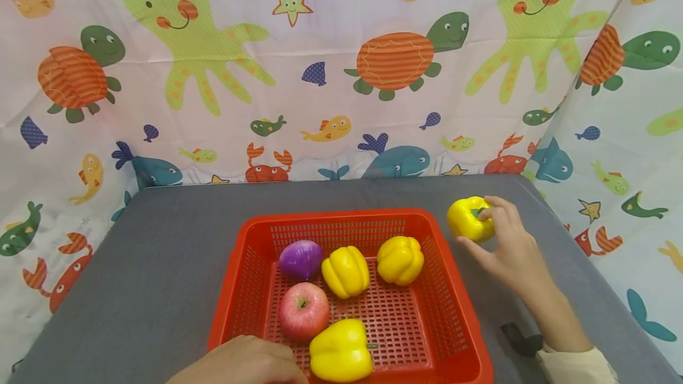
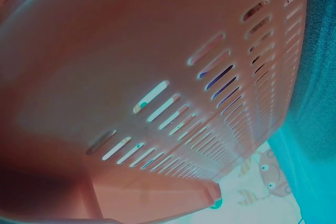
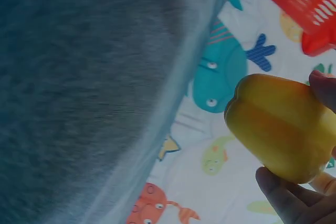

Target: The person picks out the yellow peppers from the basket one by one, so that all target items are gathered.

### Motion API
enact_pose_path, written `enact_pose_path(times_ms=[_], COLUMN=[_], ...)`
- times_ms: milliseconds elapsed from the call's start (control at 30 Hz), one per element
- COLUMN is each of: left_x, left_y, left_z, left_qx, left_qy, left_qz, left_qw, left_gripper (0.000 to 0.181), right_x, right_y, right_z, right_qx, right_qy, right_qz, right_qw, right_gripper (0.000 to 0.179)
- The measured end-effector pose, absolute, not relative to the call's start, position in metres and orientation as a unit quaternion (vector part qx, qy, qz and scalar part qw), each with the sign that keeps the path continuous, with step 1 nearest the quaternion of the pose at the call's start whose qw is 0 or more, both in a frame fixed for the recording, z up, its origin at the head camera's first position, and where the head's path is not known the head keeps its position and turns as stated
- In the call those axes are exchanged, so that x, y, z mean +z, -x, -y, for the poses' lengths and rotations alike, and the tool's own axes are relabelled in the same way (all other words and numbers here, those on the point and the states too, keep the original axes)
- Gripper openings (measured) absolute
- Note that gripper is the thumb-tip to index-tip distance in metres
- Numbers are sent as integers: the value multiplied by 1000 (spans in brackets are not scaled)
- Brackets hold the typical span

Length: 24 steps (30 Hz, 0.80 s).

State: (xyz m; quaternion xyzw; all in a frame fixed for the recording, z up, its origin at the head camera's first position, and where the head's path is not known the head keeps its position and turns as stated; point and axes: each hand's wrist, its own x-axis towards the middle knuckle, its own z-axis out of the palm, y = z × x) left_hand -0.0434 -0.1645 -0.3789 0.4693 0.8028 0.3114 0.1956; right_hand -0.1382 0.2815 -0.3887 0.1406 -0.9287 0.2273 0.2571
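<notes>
My right hand pinches a yellow bell pepper between thumb and fingers, just outside the basket's right side. In the right wrist view the pepper sits between the fingertips, its smooth side facing the camera. My left hand grips the near left rim of a red plastic basket; its fingertips are hidden. Inside the basket lie three more yellow peppers: one in the middle, one at the right and one in front. A red apple and a purple onion lie left of them.
A grey cloth-covered table extends around the basket. Behind it hangs a curtain printed with sea animals. Near my right wrist lies a small dark object. The basket's slotted outer wall fills most of the left wrist view.
</notes>
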Motion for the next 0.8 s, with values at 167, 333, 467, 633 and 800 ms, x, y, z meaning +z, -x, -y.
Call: enact_pose_path(times_ms=[167,333,467,633,800], left_x=[-379,-380,-379,-378,-378], left_y=[46,46,46,45,45], left_z=[166,165,166,165,164], left_qx=[299,302,299,304,305], left_qy=[-477,-475,-477,-469,-460], left_qz=[-805,-804,-805,-805,-809], left_qw=[187,192,186,197,202], left_gripper=[19,20,21,21,21], right_x=[-399,-406,-409,-410,-413], right_y=[142,145,147,148,147], right_z=[-284,-286,-286,-286,-287], right_qx=[217,204,199,192,177], right_qy=[-132,-139,-147,-144,-151], right_qz=[939,942,942,946,948], right_qw=[233,226,226,220,215], right_gripper=[55,54,54,54,55])
